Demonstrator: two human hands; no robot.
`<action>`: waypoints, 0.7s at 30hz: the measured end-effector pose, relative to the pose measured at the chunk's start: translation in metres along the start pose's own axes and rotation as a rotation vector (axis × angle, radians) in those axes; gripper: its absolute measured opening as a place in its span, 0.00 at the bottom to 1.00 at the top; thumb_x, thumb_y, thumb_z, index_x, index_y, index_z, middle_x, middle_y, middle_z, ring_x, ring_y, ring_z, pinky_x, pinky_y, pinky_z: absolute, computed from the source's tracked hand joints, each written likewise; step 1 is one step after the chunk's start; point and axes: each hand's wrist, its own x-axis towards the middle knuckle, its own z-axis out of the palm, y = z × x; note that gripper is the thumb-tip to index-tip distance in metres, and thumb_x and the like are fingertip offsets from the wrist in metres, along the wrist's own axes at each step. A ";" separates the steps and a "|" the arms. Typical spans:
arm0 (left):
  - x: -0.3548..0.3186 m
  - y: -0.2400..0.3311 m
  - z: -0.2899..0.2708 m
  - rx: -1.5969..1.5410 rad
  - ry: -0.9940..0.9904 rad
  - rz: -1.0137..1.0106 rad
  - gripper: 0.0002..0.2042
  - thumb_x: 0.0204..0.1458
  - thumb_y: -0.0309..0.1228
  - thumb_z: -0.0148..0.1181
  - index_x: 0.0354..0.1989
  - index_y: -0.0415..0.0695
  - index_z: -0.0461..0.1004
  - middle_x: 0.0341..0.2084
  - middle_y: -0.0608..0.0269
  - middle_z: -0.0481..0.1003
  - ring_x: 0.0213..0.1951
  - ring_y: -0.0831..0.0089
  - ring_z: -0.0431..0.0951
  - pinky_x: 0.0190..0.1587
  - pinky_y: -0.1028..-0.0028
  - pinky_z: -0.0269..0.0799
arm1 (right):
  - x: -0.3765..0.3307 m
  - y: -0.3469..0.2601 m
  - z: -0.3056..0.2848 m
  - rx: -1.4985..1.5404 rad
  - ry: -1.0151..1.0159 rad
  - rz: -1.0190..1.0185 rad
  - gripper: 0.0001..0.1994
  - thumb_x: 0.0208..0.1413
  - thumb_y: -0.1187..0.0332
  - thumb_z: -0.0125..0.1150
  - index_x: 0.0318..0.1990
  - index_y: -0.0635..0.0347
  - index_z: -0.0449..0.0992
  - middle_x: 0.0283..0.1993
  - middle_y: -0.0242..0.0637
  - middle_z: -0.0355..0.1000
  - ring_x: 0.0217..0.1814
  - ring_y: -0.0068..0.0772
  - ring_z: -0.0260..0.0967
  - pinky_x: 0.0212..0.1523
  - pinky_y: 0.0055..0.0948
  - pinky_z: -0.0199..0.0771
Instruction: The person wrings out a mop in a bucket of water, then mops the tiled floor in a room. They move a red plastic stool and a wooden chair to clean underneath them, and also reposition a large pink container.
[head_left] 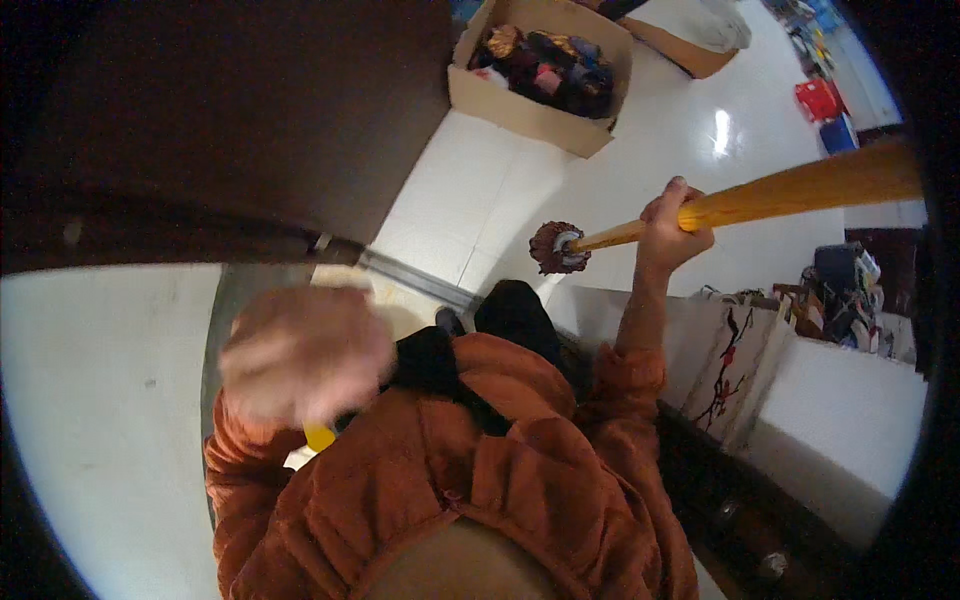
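A mop hangs from my right hand (672, 222), whose fingers wrap round its yellow wooden handle (800, 190). The handle's upper end rises toward the right edge of the view. At its lower end the dark reddish-brown mop head (556, 248) shows beyond a pale collar; I cannot tell whether it touches the floor. My left hand (305, 355) is raised at the left, close to the camera and smeared by motion, so its fingers do not show clearly. Just below it a small yellow patch (320, 437) shows, its kind unclear.
A cardboard box (530, 120) of mixed dark items stands on the pale tiled floor (440, 190) ahead. A dark door (250, 110) fills the upper left, with a sill strip (420, 280) beside it. At right are a low wall with painted red blossoms (725, 370) and cluttered items (845, 290).
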 end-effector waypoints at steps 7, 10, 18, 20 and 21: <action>0.114 -0.011 0.038 -0.860 -0.100 0.197 0.06 0.44 0.29 0.53 0.27 0.41 0.73 0.26 0.59 0.72 0.30 0.66 0.74 0.31 0.71 0.74 | 0.080 0.049 0.032 -0.122 -0.045 -0.097 0.10 0.49 0.71 0.55 0.18 0.60 0.66 0.12 0.26 0.60 0.12 0.14 0.57 0.13 0.17 0.56; 0.194 -0.049 0.058 -1.004 -0.120 0.189 0.07 0.44 0.30 0.53 0.29 0.40 0.72 0.28 0.58 0.71 0.31 0.65 0.74 0.32 0.71 0.74 | 0.168 0.053 0.081 -0.136 -0.114 -0.029 0.13 0.49 0.70 0.55 0.15 0.61 0.64 0.12 0.24 0.58 0.15 0.13 0.54 0.16 0.18 0.55; 0.293 -0.128 0.128 -1.362 -0.279 0.234 0.11 0.45 0.33 0.54 0.33 0.40 0.71 0.34 0.55 0.68 0.34 0.63 0.72 0.35 0.72 0.73 | 0.230 0.113 0.064 -0.244 -0.055 0.257 0.10 0.47 0.69 0.56 0.20 0.65 0.66 0.12 0.36 0.60 0.15 0.20 0.56 0.18 0.26 0.59; 0.323 -0.142 0.141 -1.434 -0.331 0.258 0.12 0.45 0.34 0.54 0.34 0.40 0.71 0.36 0.55 0.67 0.35 0.63 0.72 0.36 0.72 0.73 | 0.251 0.119 0.055 -0.339 -0.015 0.244 0.09 0.47 0.70 0.56 0.21 0.66 0.67 0.13 0.36 0.61 0.16 0.21 0.57 0.19 0.26 0.60; 0.336 -0.148 0.149 -1.475 -0.353 0.266 0.12 0.45 0.34 0.54 0.35 0.40 0.70 0.36 0.54 0.67 0.35 0.63 0.72 0.36 0.72 0.73 | 0.261 0.124 0.050 -0.390 0.004 0.242 0.09 0.46 0.70 0.56 0.22 0.66 0.67 0.13 0.36 0.62 0.16 0.22 0.58 0.19 0.26 0.61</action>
